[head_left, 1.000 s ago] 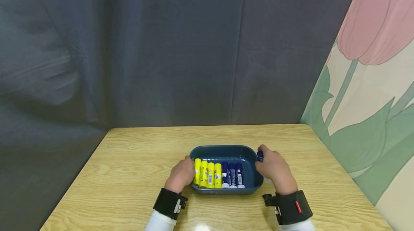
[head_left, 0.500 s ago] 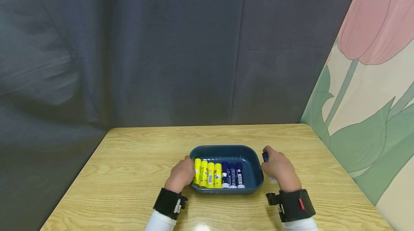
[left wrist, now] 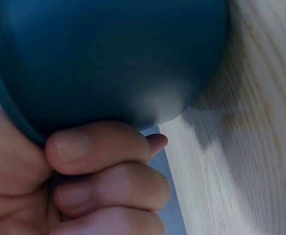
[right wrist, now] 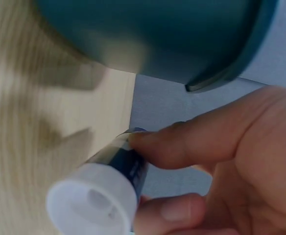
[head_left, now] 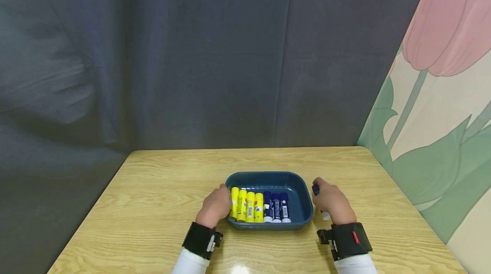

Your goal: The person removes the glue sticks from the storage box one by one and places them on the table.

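Observation:
A dark teal oval-cornered tray (head_left: 268,226) sits on the table, holding several yellow glue sticks (head_left: 242,206) on the left and 3 dark blue glue sticks (head_left: 275,208) with white ends beside them. My left hand (head_left: 216,206) grips the tray's left end, its curled fingers (left wrist: 108,147) against the outer wall just under the rim. Just off the tray's right end, my right hand (head_left: 333,203) pinches another dark blue glue stick (right wrist: 128,161) between thumb and fingers. In the right wrist view its hollow white end (right wrist: 91,200) faces the camera.
The wooden table (head_left: 165,197) ends at a grey curtain (head_left: 215,73) behind and on the left. A wall with painted tulips (head_left: 441,116) borders it on the right. Black straps with cameras (head_left: 345,242) circle both wrists.
My right hand has moved right, away from the tray's end, with the glue stick, then slightly down. The left hand and the tray have stayed put.

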{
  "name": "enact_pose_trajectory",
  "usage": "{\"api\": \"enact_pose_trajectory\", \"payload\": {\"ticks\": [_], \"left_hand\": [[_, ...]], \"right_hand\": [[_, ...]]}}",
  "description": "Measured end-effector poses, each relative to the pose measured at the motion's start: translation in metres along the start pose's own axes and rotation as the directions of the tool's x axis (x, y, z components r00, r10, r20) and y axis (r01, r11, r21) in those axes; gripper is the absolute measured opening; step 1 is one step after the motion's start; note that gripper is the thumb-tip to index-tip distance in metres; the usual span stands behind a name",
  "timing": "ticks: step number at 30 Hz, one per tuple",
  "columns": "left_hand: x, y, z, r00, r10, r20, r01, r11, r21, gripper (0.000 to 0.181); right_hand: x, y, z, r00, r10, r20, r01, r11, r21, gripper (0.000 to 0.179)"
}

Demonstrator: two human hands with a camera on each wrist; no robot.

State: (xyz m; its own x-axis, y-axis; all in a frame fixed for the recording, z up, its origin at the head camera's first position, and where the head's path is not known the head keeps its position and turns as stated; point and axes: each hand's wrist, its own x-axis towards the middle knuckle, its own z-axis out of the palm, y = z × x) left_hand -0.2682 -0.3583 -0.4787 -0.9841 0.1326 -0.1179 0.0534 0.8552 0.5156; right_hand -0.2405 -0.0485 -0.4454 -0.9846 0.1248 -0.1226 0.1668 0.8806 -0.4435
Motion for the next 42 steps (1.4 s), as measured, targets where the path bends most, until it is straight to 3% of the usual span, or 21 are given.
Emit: {"api": "enact_pose_trajectory", "payload": {"ticks": [18, 42], "left_hand": [[0.001, 0.000, 0.001, 1.000, -0.012, 0.009, 0.012, 1.000, 0.007, 0.032], [0.002, 0.000, 0.000, 1.000, -0.008, 0.011, 0.008, 1.000, 0.019, 0.036]], "right_hand": [[0.012, 0.011, 0.013, 0.997, 0.038, 0.069, -0.038, 0.999, 0.002, 0.052], [0.013, 0.011, 0.010, 0.992, 0.070, 0.104, -0.067, 0.997, -0.033, 0.057]]}}
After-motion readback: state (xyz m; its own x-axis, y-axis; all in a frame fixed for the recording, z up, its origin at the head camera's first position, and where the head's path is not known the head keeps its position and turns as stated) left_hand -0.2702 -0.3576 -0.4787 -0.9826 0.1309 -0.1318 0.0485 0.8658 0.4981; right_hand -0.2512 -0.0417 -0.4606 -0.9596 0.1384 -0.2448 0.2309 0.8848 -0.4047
